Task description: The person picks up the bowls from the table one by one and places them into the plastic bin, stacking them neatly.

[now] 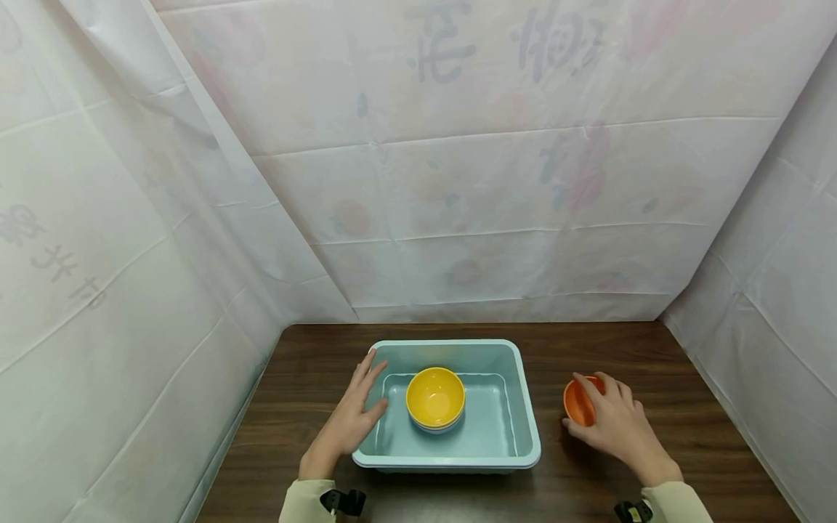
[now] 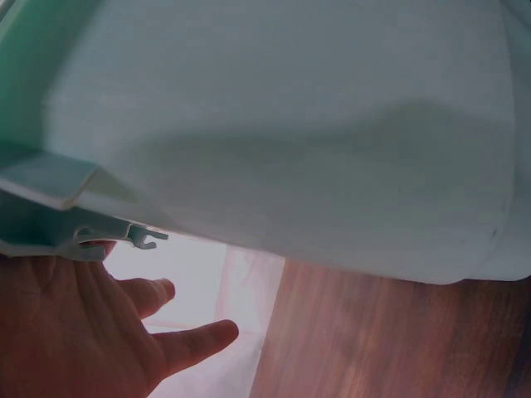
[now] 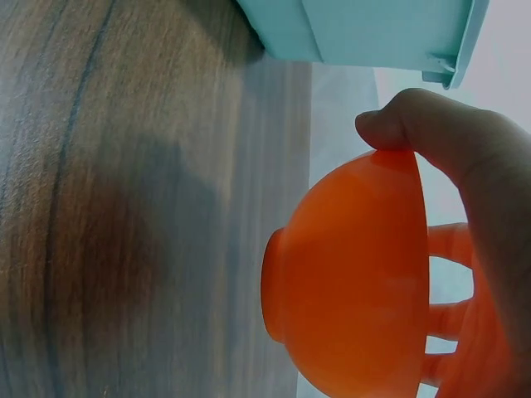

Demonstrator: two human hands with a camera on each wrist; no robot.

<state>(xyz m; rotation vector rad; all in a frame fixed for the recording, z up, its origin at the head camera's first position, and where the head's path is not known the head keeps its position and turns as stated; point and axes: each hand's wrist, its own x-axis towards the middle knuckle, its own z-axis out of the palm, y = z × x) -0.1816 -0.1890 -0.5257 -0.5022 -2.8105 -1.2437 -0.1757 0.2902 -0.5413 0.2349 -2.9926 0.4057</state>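
Yellow bowl point(image 1: 434, 396) already sat in the tub point(image 1: 523, 407); right hand point(image 1: 615, 425) gripped the orange bowl point(image 1: 575, 401) outside it, left hand point(image 1: 349, 421) flat on its rim.

My head camera looks forward and down over the table point(image 1: 654, 349). My left wrist view sits close under the teal bin point(image 2: 290, 124), facing its outer wall. My right wrist view, also close, shares that bin point(image 3: 373, 33) and the table point(image 3: 124, 207).
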